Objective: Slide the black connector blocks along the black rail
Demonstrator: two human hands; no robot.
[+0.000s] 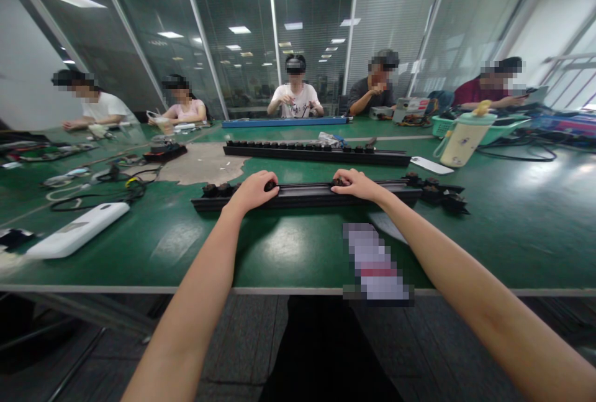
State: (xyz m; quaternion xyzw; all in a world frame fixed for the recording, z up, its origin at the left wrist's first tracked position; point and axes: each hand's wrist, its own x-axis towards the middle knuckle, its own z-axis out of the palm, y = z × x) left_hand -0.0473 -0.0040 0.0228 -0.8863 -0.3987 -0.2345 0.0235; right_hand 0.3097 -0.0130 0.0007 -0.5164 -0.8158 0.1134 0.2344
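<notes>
A long black rail point(307, 197) lies crosswise on the green table in front of me. My left hand point(254, 192) is closed at its left half, with thumb and fingers around a small black round part point(270, 186) on the rail. Further right, my right hand point(354, 183) pinches another small black part point(338, 182) over the rail. Between the hands the rail's channel shows bare. More black parts point(218, 190) sit in its left end. Several loose black parts point(444, 194) lie by the right end.
Behind stands a second black rail point(316, 153) filled with similar parts. A blurred-out phone-like object point(377, 262) lies near the front edge. A white power bank-like block point(79, 231) and cables are at left; a cream tumbler point(467, 138) stands right. Several people sit across the table.
</notes>
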